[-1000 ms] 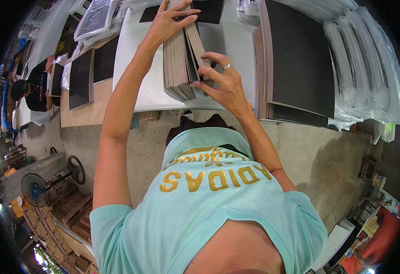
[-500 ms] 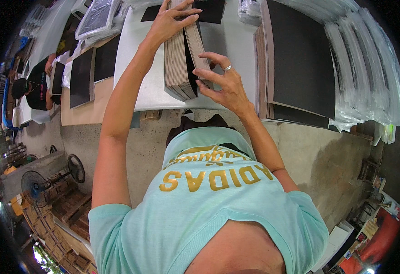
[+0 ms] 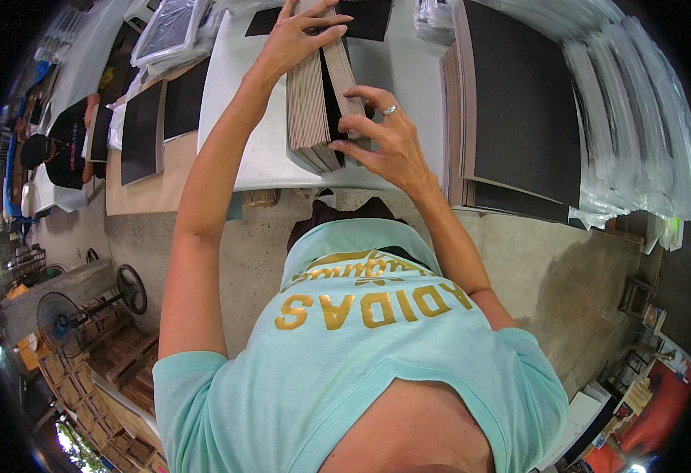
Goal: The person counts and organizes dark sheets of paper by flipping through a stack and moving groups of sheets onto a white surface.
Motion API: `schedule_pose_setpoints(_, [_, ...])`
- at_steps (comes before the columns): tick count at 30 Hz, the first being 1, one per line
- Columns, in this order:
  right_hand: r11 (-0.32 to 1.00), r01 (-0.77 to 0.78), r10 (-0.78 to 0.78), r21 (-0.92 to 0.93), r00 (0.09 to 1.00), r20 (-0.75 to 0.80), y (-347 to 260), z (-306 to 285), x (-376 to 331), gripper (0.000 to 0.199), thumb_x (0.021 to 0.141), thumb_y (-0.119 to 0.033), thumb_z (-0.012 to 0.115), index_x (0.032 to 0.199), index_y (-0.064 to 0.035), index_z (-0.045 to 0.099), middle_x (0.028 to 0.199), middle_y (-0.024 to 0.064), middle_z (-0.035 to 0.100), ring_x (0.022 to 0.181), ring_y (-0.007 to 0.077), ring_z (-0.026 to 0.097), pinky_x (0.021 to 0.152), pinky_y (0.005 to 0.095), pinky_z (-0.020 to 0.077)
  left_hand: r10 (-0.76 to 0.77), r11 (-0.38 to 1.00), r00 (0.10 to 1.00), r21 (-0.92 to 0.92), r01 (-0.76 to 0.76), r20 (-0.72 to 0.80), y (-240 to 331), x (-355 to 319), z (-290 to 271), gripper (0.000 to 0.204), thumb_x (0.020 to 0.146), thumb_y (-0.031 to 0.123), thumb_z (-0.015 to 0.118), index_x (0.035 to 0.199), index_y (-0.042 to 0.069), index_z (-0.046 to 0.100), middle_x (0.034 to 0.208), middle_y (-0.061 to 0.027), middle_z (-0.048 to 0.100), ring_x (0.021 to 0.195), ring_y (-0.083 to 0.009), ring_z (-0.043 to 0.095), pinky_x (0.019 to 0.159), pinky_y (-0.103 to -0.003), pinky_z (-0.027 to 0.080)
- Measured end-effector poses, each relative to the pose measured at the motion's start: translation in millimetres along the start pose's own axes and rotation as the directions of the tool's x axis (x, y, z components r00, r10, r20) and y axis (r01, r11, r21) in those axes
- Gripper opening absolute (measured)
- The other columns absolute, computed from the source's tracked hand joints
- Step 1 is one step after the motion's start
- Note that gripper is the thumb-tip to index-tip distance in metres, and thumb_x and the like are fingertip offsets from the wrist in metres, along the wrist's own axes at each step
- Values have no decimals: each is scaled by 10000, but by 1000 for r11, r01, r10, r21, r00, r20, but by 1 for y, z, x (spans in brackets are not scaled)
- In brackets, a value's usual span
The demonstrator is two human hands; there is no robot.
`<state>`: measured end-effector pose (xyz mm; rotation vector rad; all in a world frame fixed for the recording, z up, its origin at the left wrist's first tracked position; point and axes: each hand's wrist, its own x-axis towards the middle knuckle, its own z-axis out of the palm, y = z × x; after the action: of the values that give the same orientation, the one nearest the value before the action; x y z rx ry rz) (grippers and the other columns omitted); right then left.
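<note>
Black-faced rectangular brown boards [image 3: 306, 110] seem stiff, best edge-held: left hand [image 3: 287, 42] spread over their far end, right hand [image 3: 393, 143] fingers half-curled nearer, both grips unclear.

Both hands [image 3: 389, 140] touch a split stack of boards [image 3: 308, 110] on a white table [image 3: 265, 151]

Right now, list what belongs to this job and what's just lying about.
Likely the job:
- centre stack of black-faced boards
- white table beneath
- right-side board stack, possibly

Apparently lying about:
- clear-plastic bundles, far right
- black pedestal fan, lower left
</note>
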<state>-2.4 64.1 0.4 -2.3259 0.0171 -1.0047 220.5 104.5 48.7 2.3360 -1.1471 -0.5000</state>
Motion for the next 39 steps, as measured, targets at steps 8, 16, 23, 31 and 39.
schedule_pose_setpoints(8, [990,-34,35,140,999,-4,-12,6,0,221,724,-224,793,896,-152,674,1193,65,561,984,260,583,820,366,531,367,904,894,323,-279,-257,-111,55,24,579,922,513,556,1374,153,516,1427,-104,487,1308,-267,446,1093,-426,340])
schedule_pose_setpoints(16, [998,22,-23,59,1000,18,-3,-2,0,255,703,-272,803,894,-156,681,1176,66,558,976,259,580,822,374,512,16,999,1000,-47,-15,20,-1,-3,0,604,918,541,548,1383,157,504,1428,-102,487,1308,-261,449,1093,-424,346])
schedule_pose_setpoints(23, [1000,-4,4,-7,1000,-12,-8,4,3,296,656,-228,852,862,-113,674,1195,59,560,968,240,613,769,356,542,76,997,996,15,-75,-56,-14,4,4,608,904,545,563,1359,143,529,1414,-113,499,1291,-272,463,1071,-425,362])
schedule_pose_setpoints(31, [1000,-8,8,2,1000,-8,-6,5,1,283,663,-215,849,860,-114,672,1190,58,558,963,229,607,771,348,545,114,992,992,68,-110,-48,-20,8,8,585,920,535,540,1368,159,522,1422,-114,490,1301,-284,452,1077,-435,353])
schedule_pose_setpoints(39, [995,-16,15,96,1000,15,-4,7,-7,257,734,-206,783,982,-198,716,1188,53,559,959,235,616,812,347,552,66,998,998,-19,-66,4,-12,-1,4,600,925,548,527,1391,171,497,1439,-106,473,1305,-282,448,1079,-444,361])
